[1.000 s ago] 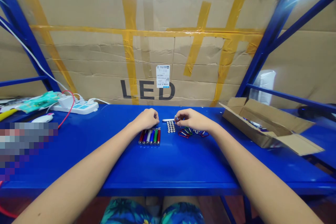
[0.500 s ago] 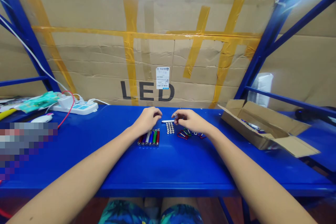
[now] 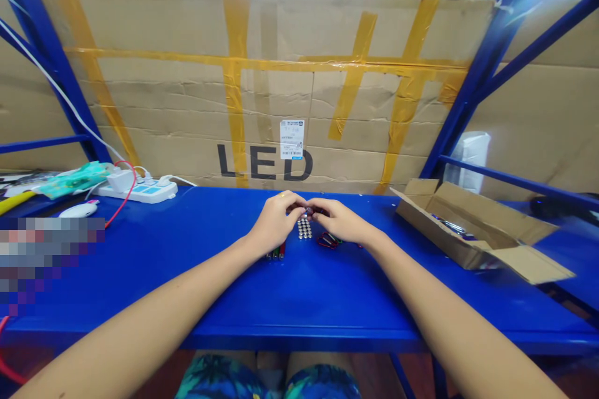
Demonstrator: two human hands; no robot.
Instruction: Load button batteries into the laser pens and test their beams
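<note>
While a small shiny metal part (image 3: 309,211) is pinched by the right hand (image 3: 339,219) just beyond rows of silver discs (image 3: 305,229), the left hand (image 3: 275,219) is curled up to it, its grip impossible to tell. Both forearms (image 3: 178,308) are angled inward. Behind, "LED" (image 3: 254,162) is printed on cardboard (image 3: 178,112), partly overlapped by an unreadable white label (image 3: 292,138).

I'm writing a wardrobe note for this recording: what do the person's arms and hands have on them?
The left forearm and right forearm are bare, with no sleeve, watch or bracelet in view. The left hand and right hand wear no gloves. A small gold-coloured band on a left finger looks like a ring, though it is tiny here.
</note>
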